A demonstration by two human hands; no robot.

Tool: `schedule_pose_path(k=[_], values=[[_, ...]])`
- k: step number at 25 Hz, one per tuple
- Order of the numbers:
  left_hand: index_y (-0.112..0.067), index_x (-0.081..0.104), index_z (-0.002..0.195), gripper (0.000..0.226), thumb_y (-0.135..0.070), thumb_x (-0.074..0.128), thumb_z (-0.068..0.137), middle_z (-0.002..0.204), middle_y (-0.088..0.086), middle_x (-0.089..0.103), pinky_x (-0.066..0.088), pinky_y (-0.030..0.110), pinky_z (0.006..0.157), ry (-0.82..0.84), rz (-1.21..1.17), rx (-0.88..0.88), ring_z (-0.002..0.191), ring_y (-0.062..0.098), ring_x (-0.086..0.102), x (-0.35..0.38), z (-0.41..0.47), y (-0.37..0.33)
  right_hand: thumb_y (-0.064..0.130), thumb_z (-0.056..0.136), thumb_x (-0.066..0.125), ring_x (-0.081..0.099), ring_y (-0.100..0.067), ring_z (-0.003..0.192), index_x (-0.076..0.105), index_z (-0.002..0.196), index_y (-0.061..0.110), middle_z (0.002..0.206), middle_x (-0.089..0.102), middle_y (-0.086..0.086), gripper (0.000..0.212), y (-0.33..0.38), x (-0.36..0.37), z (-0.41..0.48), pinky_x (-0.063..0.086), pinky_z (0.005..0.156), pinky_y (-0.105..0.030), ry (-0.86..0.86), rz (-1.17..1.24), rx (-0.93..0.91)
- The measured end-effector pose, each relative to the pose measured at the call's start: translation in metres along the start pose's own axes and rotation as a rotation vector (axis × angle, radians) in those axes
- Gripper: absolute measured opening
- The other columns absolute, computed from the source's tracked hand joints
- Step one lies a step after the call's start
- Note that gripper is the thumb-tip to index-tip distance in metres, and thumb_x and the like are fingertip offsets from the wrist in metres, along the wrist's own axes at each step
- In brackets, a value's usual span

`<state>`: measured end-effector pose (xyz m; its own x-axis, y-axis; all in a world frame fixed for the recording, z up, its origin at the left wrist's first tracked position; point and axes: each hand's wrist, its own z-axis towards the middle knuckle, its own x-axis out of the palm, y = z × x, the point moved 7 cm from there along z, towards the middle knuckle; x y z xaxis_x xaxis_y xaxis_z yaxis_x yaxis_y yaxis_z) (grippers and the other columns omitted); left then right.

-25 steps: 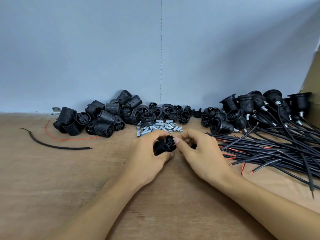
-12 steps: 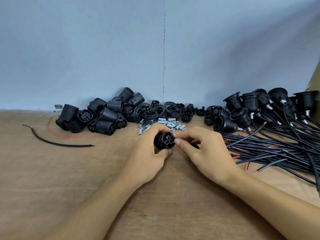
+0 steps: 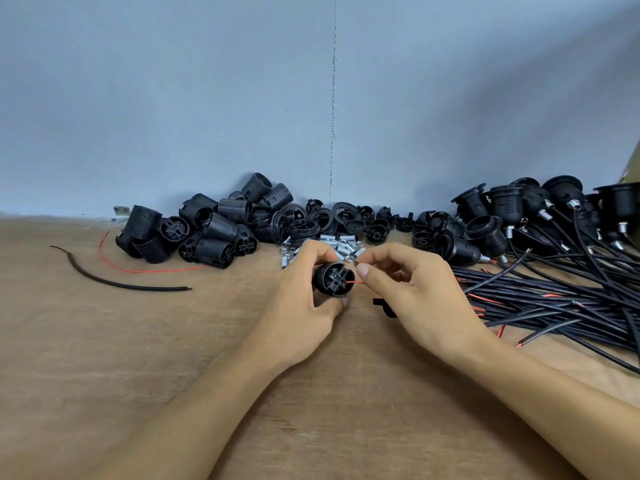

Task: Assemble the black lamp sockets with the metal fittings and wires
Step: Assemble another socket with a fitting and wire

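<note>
1. My left hand (image 3: 301,306) is curled round one socket (image 3: 334,279), fingers over and under it, low near the table (image 3: 104,358).
2. My right hand (image 3: 415,296) sits at 3 o'clock of the socket, close to the left hand. I cannot tell if the two touch. Its thumb and forefinger pinch a red wire (image 3: 355,282).
3. The relation that counts is this. The socket's long axis runs away from me toward 12 o'clock, with its terminal face turned back at me. The wire lies nearly level, coming in from 3 o'clock to meet that face near its middle. I cannot tell whether the tip is seated in a terminal.
4. I judge the step to be feeding this wire into its terminal. The right hand, already on the wire, would push toward 9 o'clock while the left steadies the socket.
5. A small black piece (image 3: 382,304) shows under the right hand, at 4 o'clock of the socket. It is too hidden to name.
6. Fittings (image 3: 341,249) lie heaped at 12 o'clock, just beyond my fingers.
7. Farther out, loose sockets (image 3: 207,233) lie at 10 o'clock and caps (image 3: 346,220) at 12, by the wall.
8. Wired sockets (image 3: 502,216) stand at 2 o'clock, and their cables (image 3: 554,299) fan out toward 3.
9. At 9 o'clock, well apart, lie a black cable (image 3: 121,284) and a red strand (image 3: 156,270).
</note>
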<state>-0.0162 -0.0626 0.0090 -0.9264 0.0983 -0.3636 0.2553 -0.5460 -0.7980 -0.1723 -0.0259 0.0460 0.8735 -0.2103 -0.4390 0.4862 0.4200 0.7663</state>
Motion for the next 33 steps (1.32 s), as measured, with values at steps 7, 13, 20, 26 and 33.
schedule_pose_path(k=[7,13,20,26,33], values=[[-0.039,0.054,0.104,0.042,-0.013,0.072,0.077,0.102,-0.009,0.065,0.054,0.051,0.091,-0.016,0.053,0.051,0.101,0.021,0.066,-0.001,0.000,-0.005,0.014,0.092,0.067,0.055,-0.009,0.083,0.073,0.098,0.019,0.086,0.058,0.007,0.010,0.020,0.006,-0.008,0.048,0.075,-0.026,0.037,-0.382,-0.323],[-0.040,0.056,0.106,0.042,-0.016,0.072,0.075,0.102,-0.012,0.065,0.055,0.050,0.089,-0.054,0.066,0.059,0.099,0.019,0.066,-0.002,-0.001,-0.007,0.018,0.094,0.064,0.057,-0.015,0.089,0.069,0.099,0.017,0.093,0.059,0.005,0.007,0.018,0.005,-0.009,0.050,0.079,-0.038,0.004,-0.422,-0.339],[-0.037,0.061,0.106,0.046,-0.007,0.074,0.073,0.099,-0.014,0.067,0.056,0.044,0.088,-0.086,0.118,0.064,0.098,0.013,0.067,-0.006,-0.001,-0.010,0.015,0.094,0.064,0.058,-0.026,0.087,0.070,0.099,0.014,0.090,0.061,-0.002,0.008,0.024,0.012,-0.011,0.049,0.076,-0.046,0.057,-0.620,-0.437],[-0.026,0.072,0.111,0.045,-0.003,0.074,0.072,0.105,-0.014,0.069,0.051,0.028,0.091,-0.125,0.264,0.127,0.104,0.005,0.062,-0.008,-0.003,-0.018,0.016,0.095,0.062,0.058,-0.029,0.088,0.069,0.099,0.012,0.091,0.062,-0.005,0.009,0.022,0.013,-0.009,0.048,0.077,-0.047,0.077,-0.663,-0.428],[-0.027,0.076,0.112,0.046,-0.004,0.079,0.072,0.105,-0.012,0.067,0.044,0.019,0.091,-0.151,0.401,0.126,0.102,0.008,0.061,-0.010,-0.006,-0.024,0.016,0.093,0.061,0.058,-0.030,0.086,0.068,0.095,0.012,0.089,0.060,-0.005,0.008,0.021,0.013,-0.009,0.048,0.076,-0.047,0.076,-0.693,-0.424]])
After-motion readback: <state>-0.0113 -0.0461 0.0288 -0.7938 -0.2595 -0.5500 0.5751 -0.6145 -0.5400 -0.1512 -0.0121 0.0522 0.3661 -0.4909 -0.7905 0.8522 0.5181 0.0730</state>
